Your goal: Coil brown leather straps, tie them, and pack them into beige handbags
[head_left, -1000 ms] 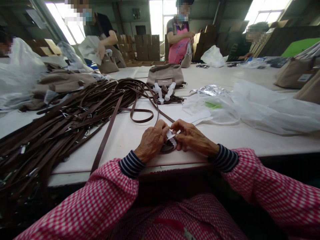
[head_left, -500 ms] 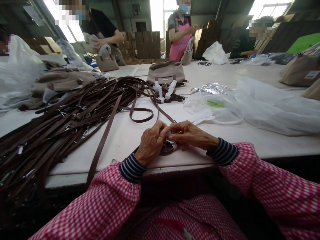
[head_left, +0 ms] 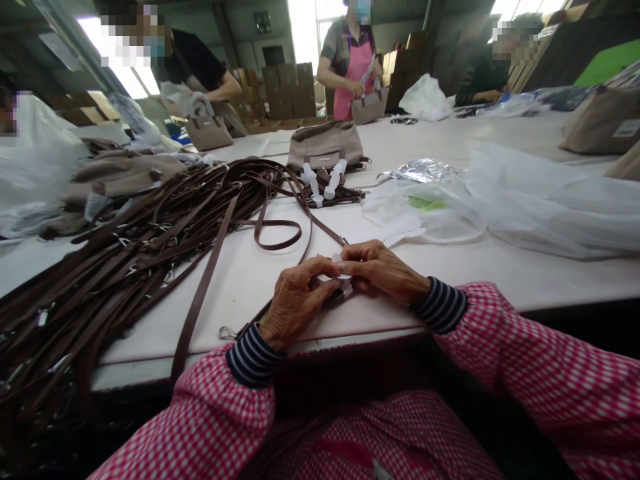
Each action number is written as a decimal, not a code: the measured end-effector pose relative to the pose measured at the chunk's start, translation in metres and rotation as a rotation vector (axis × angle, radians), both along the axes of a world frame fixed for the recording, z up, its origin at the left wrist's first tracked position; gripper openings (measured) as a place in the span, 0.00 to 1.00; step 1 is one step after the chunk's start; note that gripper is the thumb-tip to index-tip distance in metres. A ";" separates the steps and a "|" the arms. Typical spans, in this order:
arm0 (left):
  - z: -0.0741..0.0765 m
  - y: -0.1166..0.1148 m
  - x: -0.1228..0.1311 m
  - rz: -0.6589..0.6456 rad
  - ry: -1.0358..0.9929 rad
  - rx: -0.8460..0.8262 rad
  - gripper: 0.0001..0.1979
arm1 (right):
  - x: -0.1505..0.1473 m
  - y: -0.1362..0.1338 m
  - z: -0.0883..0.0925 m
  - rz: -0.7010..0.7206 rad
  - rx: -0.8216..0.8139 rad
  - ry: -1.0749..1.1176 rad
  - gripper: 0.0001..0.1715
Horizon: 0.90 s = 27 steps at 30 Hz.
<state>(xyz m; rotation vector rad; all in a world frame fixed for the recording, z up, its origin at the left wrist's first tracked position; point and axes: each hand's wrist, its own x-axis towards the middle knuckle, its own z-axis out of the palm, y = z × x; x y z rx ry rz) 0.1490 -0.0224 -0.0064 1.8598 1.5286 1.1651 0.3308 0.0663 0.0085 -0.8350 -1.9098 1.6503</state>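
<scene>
Your left hand (head_left: 300, 297) and right hand (head_left: 383, 272) are meeting near the front edge of the table (head_left: 500, 275), and the fingers of both are pinching a white band (head_left: 343, 268). Beneath them a coiled brown strap (head_left: 334, 300) is lying on the table, partly hidden by your left hand. The fingers are covering the band's ends, so its fastening cannot be told. In handling, the strap is probably being light, smooth and bendable but springy, so you should be supporting the coil by its sides, layers pressed together. The band is looking thin, soft and easily creased or torn; you should be gripping it flat, without tugging. A metal clasp (head_left: 227, 332) is lying beside your left cuff (head_left: 254, 357), seemingly hard and liable to scratch
</scene>
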 end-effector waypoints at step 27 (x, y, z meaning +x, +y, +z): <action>0.002 -0.005 0.001 -0.158 0.373 0.211 0.09 | -0.017 -0.005 -0.003 -0.198 -0.064 0.257 0.14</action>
